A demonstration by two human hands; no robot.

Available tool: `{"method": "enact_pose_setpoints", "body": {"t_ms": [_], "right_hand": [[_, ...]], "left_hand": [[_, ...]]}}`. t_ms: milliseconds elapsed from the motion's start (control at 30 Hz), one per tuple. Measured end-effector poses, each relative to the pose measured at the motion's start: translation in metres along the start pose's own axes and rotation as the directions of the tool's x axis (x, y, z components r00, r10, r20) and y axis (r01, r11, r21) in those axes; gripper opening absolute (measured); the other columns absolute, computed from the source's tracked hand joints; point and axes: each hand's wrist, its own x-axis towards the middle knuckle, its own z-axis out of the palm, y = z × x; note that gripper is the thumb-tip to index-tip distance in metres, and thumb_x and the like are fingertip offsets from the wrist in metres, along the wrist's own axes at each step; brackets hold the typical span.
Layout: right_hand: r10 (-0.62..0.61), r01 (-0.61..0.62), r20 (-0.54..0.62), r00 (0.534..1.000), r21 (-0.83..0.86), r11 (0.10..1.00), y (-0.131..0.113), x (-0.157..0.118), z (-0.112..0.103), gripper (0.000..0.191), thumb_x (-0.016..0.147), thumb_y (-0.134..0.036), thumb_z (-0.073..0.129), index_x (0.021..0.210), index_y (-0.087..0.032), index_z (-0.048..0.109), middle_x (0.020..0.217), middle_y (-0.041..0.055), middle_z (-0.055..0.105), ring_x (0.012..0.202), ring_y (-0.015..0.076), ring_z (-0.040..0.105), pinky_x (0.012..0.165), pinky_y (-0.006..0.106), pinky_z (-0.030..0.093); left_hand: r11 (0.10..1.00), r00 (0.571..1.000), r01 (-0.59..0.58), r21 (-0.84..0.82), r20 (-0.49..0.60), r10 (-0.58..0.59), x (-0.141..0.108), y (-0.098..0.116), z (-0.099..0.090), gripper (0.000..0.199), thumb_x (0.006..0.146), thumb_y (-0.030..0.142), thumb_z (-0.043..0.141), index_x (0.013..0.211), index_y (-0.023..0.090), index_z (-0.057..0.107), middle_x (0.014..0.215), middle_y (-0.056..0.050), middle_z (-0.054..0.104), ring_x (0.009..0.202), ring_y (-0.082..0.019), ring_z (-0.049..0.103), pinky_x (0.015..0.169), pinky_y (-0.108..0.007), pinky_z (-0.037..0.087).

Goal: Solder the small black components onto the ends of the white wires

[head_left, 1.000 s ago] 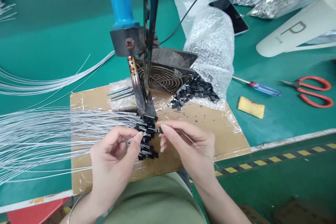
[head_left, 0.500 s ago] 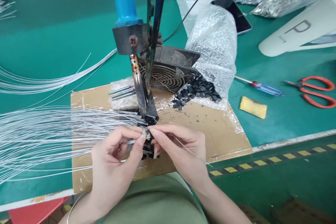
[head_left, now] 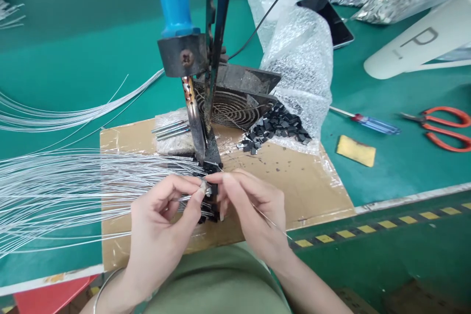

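Observation:
My left hand [head_left: 165, 225] is closed, thumb and index finger pinched at a small piece by the black fixture; the fingertips hide most of it. A bit of silvery metal [head_left: 208, 190] shows beside them. My right hand [head_left: 253, 206] is closed around a thin solder wire [head_left: 270, 222], whose length slants down past the wrist. Its index fingertip reaches the left fingertips, while the thumb sits slightly back. Just above both hands, the soldering iron [head_left: 198, 142] points down from its clamp, with the black fixture [head_left: 214, 169] beneath its tip. White-silver wires [head_left: 110, 176] lead in from the left.
Behind the iron stands a fan [head_left: 231, 108] with a round grille. Black connector pieces [head_left: 281, 125] lie heaped on bubble wrap [head_left: 301, 54]. A screwdriver [head_left: 377, 123], yellow sponge [head_left: 356, 150] and red-handled scissors [head_left: 445, 127] are to the right. Cardboard [head_left: 305, 186] covers the bench under my hands.
My right thumb has drawn back and up from the left fingertips, and the solder wire has shifted with that hand. My left hand has barely moved.

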Motion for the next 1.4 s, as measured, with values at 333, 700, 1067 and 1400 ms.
{"method": "enact_pose_setpoints", "body": {"t_ms": [333, 700, 1067, 1400], "right_hand": [[-0.145, 0.146, 0.019, 0.989, -0.239, 0.960, 0.000, -0.009, -0.011, 0.026, 0.110, -0.021, 0.045, 0.130, -0.029, 0.060, 0.073, -0.0053, 0.060, 0.060, 0.0129, 0.054, 0.061, 0.027, 0.047], [-0.211, 0.208, 0.015, 0.977, -0.243, 0.947, -0.007, -0.004, -0.010, 0.018, 0.098, -0.011, 0.064, 0.088, -0.025, 0.059, 0.123, 0.0081, 0.078, 0.114, 0.0251, 0.076, 0.103, 0.042, 0.059], [-0.095, 0.096, 0.020, 0.995, -0.051, 0.994, -0.008, 0.009, -0.010, 0.022, 0.098, -0.012, 0.067, 0.082, -0.024, 0.060, 0.124, 0.0054, 0.082, 0.121, 0.0251, 0.077, 0.109, 0.043, 0.059], [-0.110, 0.109, -0.011, 0.994, -0.037, 0.993, -0.010, 0.014, -0.005, 0.025, 0.097, -0.008, 0.066, 0.079, -0.024, 0.060, 0.121, 0.0026, 0.083, 0.116, 0.0224, 0.079, 0.106, 0.037, 0.059]], "left_hand": [[0.999, 0.999, 0.021, 0.030, -0.041, -0.020, 0.008, 0.002, 0.001, 0.011, 0.085, 0.015, 0.078, 0.077, 0.022, 0.076, 0.087, -0.001, 0.081, 0.076, -0.012, 0.073, 0.065, -0.015, 0.056], [0.996, 0.998, 0.021, 0.086, -0.059, -0.016, 0.019, 0.007, 0.003, 0.009, 0.082, 0.020, 0.078, 0.073, 0.020, 0.075, 0.083, -0.003, 0.080, 0.070, -0.014, 0.070, 0.054, -0.019, 0.050], [0.996, 0.998, 0.002, 0.091, -0.062, 0.003, 0.030, 0.009, 0.003, 0.011, 0.082, 0.016, 0.077, 0.073, 0.020, 0.073, 0.070, 0.002, 0.072, 0.058, -0.008, 0.058, 0.050, -0.015, 0.041], [0.998, 0.996, -0.001, 0.063, -0.090, 0.007, 0.032, 0.014, 0.002, 0.010, 0.081, 0.014, 0.077, 0.073, 0.021, 0.075, 0.072, 0.002, 0.071, 0.058, -0.008, 0.058, 0.051, -0.016, 0.043]]}}
